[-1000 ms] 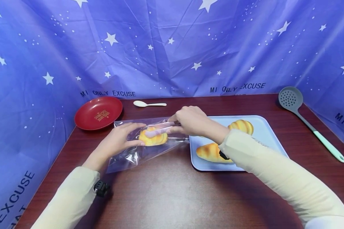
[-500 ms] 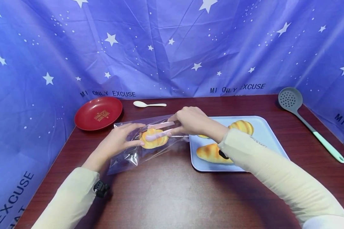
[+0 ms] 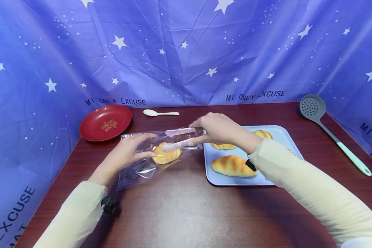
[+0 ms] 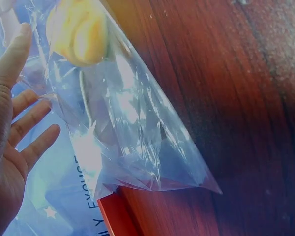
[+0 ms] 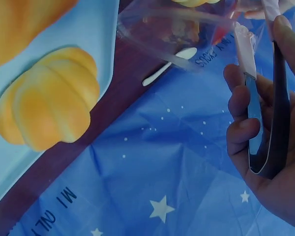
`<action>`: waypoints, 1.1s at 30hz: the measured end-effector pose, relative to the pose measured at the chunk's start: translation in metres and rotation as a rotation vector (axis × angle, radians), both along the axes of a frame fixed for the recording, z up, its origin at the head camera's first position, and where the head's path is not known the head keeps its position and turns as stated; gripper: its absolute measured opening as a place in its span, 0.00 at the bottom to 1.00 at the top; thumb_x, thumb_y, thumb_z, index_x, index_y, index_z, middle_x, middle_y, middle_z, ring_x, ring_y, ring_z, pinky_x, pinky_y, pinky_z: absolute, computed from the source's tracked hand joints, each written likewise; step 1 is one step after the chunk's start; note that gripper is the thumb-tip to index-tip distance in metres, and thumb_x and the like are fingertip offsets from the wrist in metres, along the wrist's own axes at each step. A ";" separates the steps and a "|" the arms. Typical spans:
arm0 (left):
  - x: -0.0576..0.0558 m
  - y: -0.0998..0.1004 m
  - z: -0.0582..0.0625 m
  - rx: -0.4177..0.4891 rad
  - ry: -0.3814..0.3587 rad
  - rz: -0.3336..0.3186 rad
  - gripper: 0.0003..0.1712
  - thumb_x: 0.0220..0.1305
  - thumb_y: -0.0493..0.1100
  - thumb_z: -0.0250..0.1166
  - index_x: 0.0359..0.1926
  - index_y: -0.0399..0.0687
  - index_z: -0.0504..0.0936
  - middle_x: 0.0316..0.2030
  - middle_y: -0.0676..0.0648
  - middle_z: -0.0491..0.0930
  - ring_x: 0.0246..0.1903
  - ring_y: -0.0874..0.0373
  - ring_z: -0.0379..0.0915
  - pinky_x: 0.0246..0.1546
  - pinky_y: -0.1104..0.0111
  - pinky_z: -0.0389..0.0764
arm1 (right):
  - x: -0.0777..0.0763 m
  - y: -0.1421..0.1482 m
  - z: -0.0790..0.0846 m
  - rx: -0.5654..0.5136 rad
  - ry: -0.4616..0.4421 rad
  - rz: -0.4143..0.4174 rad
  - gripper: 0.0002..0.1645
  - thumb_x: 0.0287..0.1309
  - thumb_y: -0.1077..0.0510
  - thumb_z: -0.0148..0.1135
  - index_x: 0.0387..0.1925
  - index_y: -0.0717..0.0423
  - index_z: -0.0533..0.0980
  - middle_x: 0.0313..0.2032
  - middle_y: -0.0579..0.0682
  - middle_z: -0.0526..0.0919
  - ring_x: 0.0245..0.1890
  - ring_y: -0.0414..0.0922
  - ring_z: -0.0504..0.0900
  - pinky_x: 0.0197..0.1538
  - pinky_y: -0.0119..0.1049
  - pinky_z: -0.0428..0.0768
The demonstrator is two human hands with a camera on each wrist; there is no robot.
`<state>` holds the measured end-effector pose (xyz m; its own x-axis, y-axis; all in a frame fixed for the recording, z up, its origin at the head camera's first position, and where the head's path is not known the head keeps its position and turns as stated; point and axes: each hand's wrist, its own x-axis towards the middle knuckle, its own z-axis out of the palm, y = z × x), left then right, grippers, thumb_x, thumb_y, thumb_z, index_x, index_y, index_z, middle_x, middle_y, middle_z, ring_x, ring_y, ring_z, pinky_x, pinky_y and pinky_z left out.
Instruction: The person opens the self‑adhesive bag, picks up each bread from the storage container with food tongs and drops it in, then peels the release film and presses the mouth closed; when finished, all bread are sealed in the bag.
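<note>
A small yellow-striped bread roll point(image 3: 168, 156) lies inside a clear plastic bag point(image 3: 142, 172), whose far end extends toward the left in the head view. My left hand point(image 3: 127, 150) holds the bag by its sides, thumb and index finger apart around it beside the roll. In the left wrist view the other fingers point(image 4: 37, 145) are spread at the bag's edge. My right hand point(image 3: 221, 131) grips metal tongs point(image 5: 280, 108) with pale pink tips. The tongs' arms stand apart at the bag's mouth; the lower tip overlaps the roll, the upper one is beyond it.
A light blue tray point(image 3: 280, 151) on the right bears a long bread roll point(image 3: 232, 166) and other breads, partly hidden by my right arm. A red plate point(image 3: 91, 120) and white spoon point(image 3: 164, 113) lie at the back; a grey skimmer point(image 3: 313, 107) lies far right.
My right hand has drawn back to the right with the tongs, whose tips have spread away from the roll. The roll has settled slightly nearer to me; the left hand is nearly still.
</note>
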<state>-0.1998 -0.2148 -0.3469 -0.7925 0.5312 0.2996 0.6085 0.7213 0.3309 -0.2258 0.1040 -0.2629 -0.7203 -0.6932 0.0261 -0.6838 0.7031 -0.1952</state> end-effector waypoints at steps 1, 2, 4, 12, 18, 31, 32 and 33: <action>0.000 0.000 0.000 -0.001 -0.002 0.001 0.36 0.55 0.51 0.79 0.63 0.44 0.79 0.56 0.40 0.83 0.58 0.42 0.78 0.61 0.48 0.75 | 0.001 0.002 0.001 0.001 0.007 -0.002 0.34 0.55 0.32 0.71 0.56 0.48 0.84 0.26 0.37 0.80 0.30 0.42 0.77 0.34 0.42 0.76; 0.000 0.000 0.000 -0.002 -0.006 0.003 0.36 0.55 0.51 0.79 0.63 0.44 0.79 0.56 0.40 0.83 0.59 0.42 0.77 0.62 0.48 0.75 | 0.002 0.005 0.002 0.000 0.012 -0.002 0.35 0.55 0.32 0.71 0.56 0.48 0.84 0.27 0.37 0.80 0.30 0.41 0.77 0.34 0.42 0.77; 0.000 0.000 0.000 -0.004 -0.015 0.007 0.36 0.55 0.51 0.79 0.63 0.45 0.79 0.56 0.40 0.82 0.59 0.42 0.77 0.62 0.48 0.74 | 0.003 0.010 0.003 -0.001 0.018 0.001 0.33 0.56 0.32 0.71 0.55 0.47 0.84 0.27 0.37 0.80 0.29 0.41 0.77 0.33 0.41 0.76; 0.000 0.002 0.001 -0.023 -0.044 0.025 0.38 0.53 0.53 0.80 0.62 0.45 0.80 0.57 0.41 0.82 0.60 0.42 0.77 0.62 0.47 0.74 | 0.012 0.035 0.004 -0.031 0.029 -0.008 0.33 0.57 0.33 0.70 0.57 0.47 0.83 0.31 0.38 0.81 0.26 0.38 0.75 0.32 0.41 0.76; 0.001 0.004 0.000 -0.026 -0.050 0.022 0.38 0.52 0.54 0.80 0.63 0.45 0.80 0.57 0.41 0.82 0.60 0.42 0.76 0.62 0.47 0.74 | 0.018 0.056 0.003 -0.068 0.042 -0.028 0.34 0.57 0.34 0.71 0.58 0.49 0.82 0.32 0.39 0.81 0.26 0.37 0.74 0.32 0.40 0.75; 0.002 0.004 0.000 -0.052 -0.056 0.036 0.40 0.52 0.54 0.80 0.64 0.45 0.79 0.57 0.39 0.82 0.59 0.41 0.77 0.61 0.46 0.75 | 0.023 0.098 0.008 -0.118 0.026 -0.069 0.32 0.60 0.40 0.71 0.60 0.53 0.81 0.34 0.41 0.82 0.25 0.37 0.74 0.30 0.36 0.73; 0.002 0.004 0.000 -0.054 -0.060 0.038 0.40 0.52 0.54 0.80 0.64 0.45 0.79 0.57 0.39 0.82 0.59 0.41 0.77 0.61 0.46 0.75 | 0.023 0.101 0.008 -0.122 0.035 -0.068 0.32 0.60 0.41 0.72 0.60 0.54 0.81 0.34 0.42 0.82 0.25 0.37 0.74 0.30 0.36 0.74; 0.002 0.005 0.001 -0.057 -0.063 0.041 0.41 0.52 0.54 0.80 0.64 0.45 0.78 0.57 0.39 0.82 0.60 0.41 0.76 0.61 0.46 0.75 | 0.023 0.105 0.008 -0.128 0.041 -0.069 0.32 0.60 0.42 0.72 0.60 0.54 0.81 0.34 0.42 0.82 0.25 0.37 0.74 0.30 0.36 0.73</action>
